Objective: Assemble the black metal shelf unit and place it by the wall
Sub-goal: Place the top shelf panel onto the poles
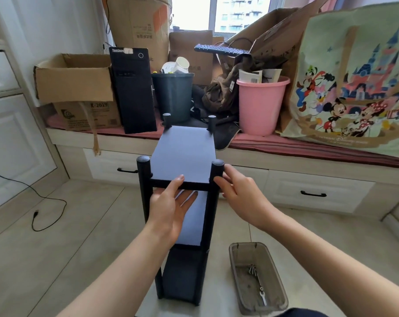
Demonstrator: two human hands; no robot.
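Observation:
The black metal shelf unit (182, 154) stands upright on the tiled floor in front of me, with three dark shelves between round black posts. My left hand (168, 207) holds the front edge of the top shelf, thumb on top and straight fingers underneath. My right hand (235, 191) grips the near right post just below its cap, fingers curled round it.
A grey plastic tray (274, 300) with screws and a small wrench lies on the floor at the right. Behind the shelf runs a window bench (308, 156) with drawers, loaded with cardboard boxes, a computer tower (132, 90), a pink bucket (260, 106) and a large printed bag. A black cable (45, 202) lies at the left.

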